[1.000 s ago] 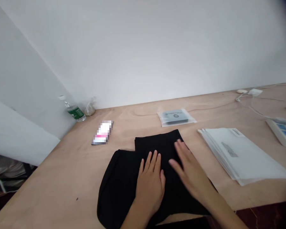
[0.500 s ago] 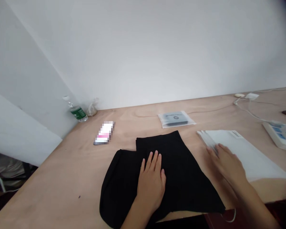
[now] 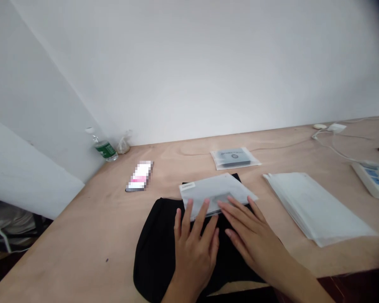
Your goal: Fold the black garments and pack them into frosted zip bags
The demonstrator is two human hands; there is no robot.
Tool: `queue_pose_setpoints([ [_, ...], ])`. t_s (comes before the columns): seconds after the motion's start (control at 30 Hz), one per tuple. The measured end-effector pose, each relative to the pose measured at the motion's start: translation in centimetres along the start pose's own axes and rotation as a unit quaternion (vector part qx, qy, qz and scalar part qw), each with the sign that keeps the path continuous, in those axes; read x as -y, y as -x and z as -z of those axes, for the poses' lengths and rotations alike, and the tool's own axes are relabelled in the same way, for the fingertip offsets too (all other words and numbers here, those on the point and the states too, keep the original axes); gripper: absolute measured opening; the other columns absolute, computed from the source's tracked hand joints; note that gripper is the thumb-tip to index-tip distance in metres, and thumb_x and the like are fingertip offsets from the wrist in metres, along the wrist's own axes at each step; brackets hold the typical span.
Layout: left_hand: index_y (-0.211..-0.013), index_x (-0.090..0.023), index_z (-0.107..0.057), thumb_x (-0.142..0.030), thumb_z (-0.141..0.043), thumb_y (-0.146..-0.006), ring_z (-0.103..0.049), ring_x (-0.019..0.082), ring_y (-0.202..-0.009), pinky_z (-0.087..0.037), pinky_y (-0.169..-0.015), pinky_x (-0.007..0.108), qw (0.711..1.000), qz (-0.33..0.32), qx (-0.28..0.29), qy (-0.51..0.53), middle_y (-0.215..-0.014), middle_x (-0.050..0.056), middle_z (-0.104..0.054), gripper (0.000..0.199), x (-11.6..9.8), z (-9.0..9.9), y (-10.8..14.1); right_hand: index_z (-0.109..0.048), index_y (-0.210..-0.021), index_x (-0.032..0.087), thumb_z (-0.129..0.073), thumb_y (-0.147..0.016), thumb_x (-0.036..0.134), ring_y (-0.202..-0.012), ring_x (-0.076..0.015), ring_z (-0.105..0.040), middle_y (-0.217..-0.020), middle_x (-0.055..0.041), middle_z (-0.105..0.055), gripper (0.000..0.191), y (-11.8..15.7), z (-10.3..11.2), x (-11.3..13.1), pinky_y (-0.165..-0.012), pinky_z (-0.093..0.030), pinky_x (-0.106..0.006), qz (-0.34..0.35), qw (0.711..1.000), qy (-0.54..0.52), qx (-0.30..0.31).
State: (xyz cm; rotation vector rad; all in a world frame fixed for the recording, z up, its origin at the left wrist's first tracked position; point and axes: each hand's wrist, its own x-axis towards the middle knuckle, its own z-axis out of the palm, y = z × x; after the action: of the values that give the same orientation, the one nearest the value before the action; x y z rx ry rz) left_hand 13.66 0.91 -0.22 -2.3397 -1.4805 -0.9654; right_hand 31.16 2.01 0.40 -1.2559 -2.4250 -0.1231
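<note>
A black folded garment (image 3: 154, 244) lies on the wooden table in front of me; its exact kind does not show. Across its upper part rests a frosted plastic bag (image 3: 208, 187) with a small label at its left corner and a grey patch near its middle. My left hand (image 3: 196, 248) is open on the garment, fingers spread, their tips at the bag's near edge. From the right, my right hand (image 3: 255, 240) reaches over the garment with its fingers stretched out on the bag's lower right part. Both hands partly cover the bag and the garment.
A stack of frosted bags (image 3: 318, 206) lies to the right. Behind the garment sits a filled frosted bag (image 3: 235, 158). A phone (image 3: 140, 176) and a water bottle (image 3: 105, 149) are at the left, a power strip (image 3: 372, 181) with cables at the right. A wall closes the back.
My right hand has moved left from the bag stack to the garment, and a frosted bag now lies on the garment. My left hand has stayed on the garment with its fingers spread wider.
</note>
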Motion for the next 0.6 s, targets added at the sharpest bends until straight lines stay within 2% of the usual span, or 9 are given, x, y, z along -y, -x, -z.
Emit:
queue_pose_setpoints([
  [0.17, -0.098, -0.019, -0.062, -0.013, -0.049, -0.082, -0.034, 0.029, -0.128, -0.031, -0.1, 0.054, 1.0, 0.022, -0.008, 0.012, -0.124, 0.007, -0.057, 0.022, 1.2, 0.1, 1.3, -0.033, -0.136, 0.022, -0.037, -0.086, 0.013, -0.128, -0.0204, -0.034, -0.133, -0.0034, -0.048, 0.051, -0.8, -1.2, 0.8, -0.106, -0.024, -0.052, 0.03, 0.999, -0.035, 0.012],
  [0.3, -0.105, -0.023, -0.061, -0.016, -0.049, -0.083, -0.036, 0.031, -0.127, -0.031, -0.099, 0.057, 0.999, 0.031, 0.018, -0.006, -0.127, 0.004, -0.054, 0.026, 1.6, -0.3, 1.3, -0.035, -0.135, 0.022, -0.036, -0.086, 0.012, -0.128, -0.0208, -0.035, -0.132, -0.0041, -0.049, 0.05, -1.0, -1.5, 0.7, -0.105, -0.026, -0.052, 0.041, 0.998, -0.039, 0.015],
  [0.37, -0.11, -0.022, -0.058, -0.015, -0.047, -0.085, -0.038, 0.031, -0.125, -0.035, -0.097, 0.056, 0.998, 0.043, 0.033, -0.02, -0.128, 0.004, -0.053, 0.029, 1.9, -0.6, 1.2, -0.038, -0.133, 0.024, -0.037, -0.085, 0.012, -0.128, -0.0224, -0.034, -0.13, -0.0036, -0.051, 0.05, -0.8, -1.2, 0.7, -0.105, -0.023, -0.054, 0.042, 0.998, -0.036, -0.011],
  [0.4, -0.113, -0.021, -0.057, -0.013, -0.045, -0.085, -0.039, 0.03, -0.125, -0.038, -0.095, 0.054, 0.998, 0.051, 0.027, -0.021, -0.128, 0.005, -0.053, 0.031, 2.2, -0.7, 1.2, -0.04, -0.131, 0.025, -0.039, -0.084, 0.012, -0.127, -0.0233, -0.035, -0.129, -0.0037, -0.052, 0.049, -0.7, -1.0, 0.8, -0.105, -0.023, -0.055, 0.029, 0.998, -0.039, -0.048],
  [0.43, -0.115, -0.019, -0.055, -0.011, -0.042, -0.086, -0.041, 0.029, -0.124, -0.041, -0.094, 0.052, 0.998, 0.062, 0.013, -0.018, -0.128, 0.006, -0.053, 0.033, 2.5, -0.9, 1.2, -0.043, -0.129, 0.025, -0.04, -0.083, 0.012, -0.126, -0.0239, -0.037, -0.127, -0.0044, -0.053, 0.047, -0.6, -0.8, 0.8, -0.104, -0.024, -0.054, -0.001, 0.994, -0.047, -0.1],
  [0.5, -0.12, -0.017, -0.051, -0.007, -0.038, -0.086, -0.043, 0.025, -0.123, -0.045, -0.093, 0.047, 0.995, 0.089, -0.035, -0.001, -0.127, 0.007, -0.054, 0.038, 3.1, -1.1, 1.1, -0.048, -0.122, 0.023, -0.043, -0.083, 0.015, -0.119, -0.0241, -0.044, -0.121, -0.0073, -0.055, 0.04, -0.3, -0.6, 0.6, -0.1, -0.033, -0.049, -0.108, 0.97, -0.07, -0.206],
  [0.53, -0.123, -0.018, -0.049, -0.005, -0.037, -0.086, -0.043, 0.023, -0.123, -0.045, -0.094, 0.044, 0.993, 0.105, -0.056, 0.01, -0.128, 0.007, -0.053, 0.041, 3.4, -1.1, 1.1, -0.05, -0.119, 0.022, -0.044, -0.084, 0.019, -0.113, -0.0238, -0.049, -0.118, -0.0088, -0.056, 0.035, -0.2, -0.6, 0.4, -0.095, -0.039, -0.046, -0.172, 0.955, -0.079, -0.23],
  [0.57, -0.125, -0.019, -0.047, -0.005, -0.036, -0.086, -0.044, 0.022, -0.122, -0.045, -0.094, 0.043, 0.99, 0.121, -0.07, 0.023, -0.129, 0.007, -0.052, 0.043, 3.6, -1.2, 1.1, -0.05, -0.116, 0.02, -0.045, -0.085, 0.024, -0.106, -0.0238, -0.054, -0.113, -0.0098, -0.058, 0.032, -0.2, -0.7, 0.2, -0.088, -0.045, -0.043, -0.23, 0.944, -0.082, -0.221],
  [0.6, -0.127, -0.02, -0.046, -0.004, -0.036, -0.086, -0.045, 0.021, -0.121, -0.045, -0.095, 0.041, 0.987, 0.136, -0.079, 0.038, -0.129, 0.006, -0.052, 0.045, 3.8, -1.2, 1.1, -0.051, -0.115, 0.019, -0.044, -0.085, 0.03, -0.099, -0.0243, -0.057, -0.108, -0.0105, -0.059, 0.033, -0.3, -1.0, 0.0, -0.081, -0.048, -0.042, -0.275, 0.941, -0.079, -0.182],
])
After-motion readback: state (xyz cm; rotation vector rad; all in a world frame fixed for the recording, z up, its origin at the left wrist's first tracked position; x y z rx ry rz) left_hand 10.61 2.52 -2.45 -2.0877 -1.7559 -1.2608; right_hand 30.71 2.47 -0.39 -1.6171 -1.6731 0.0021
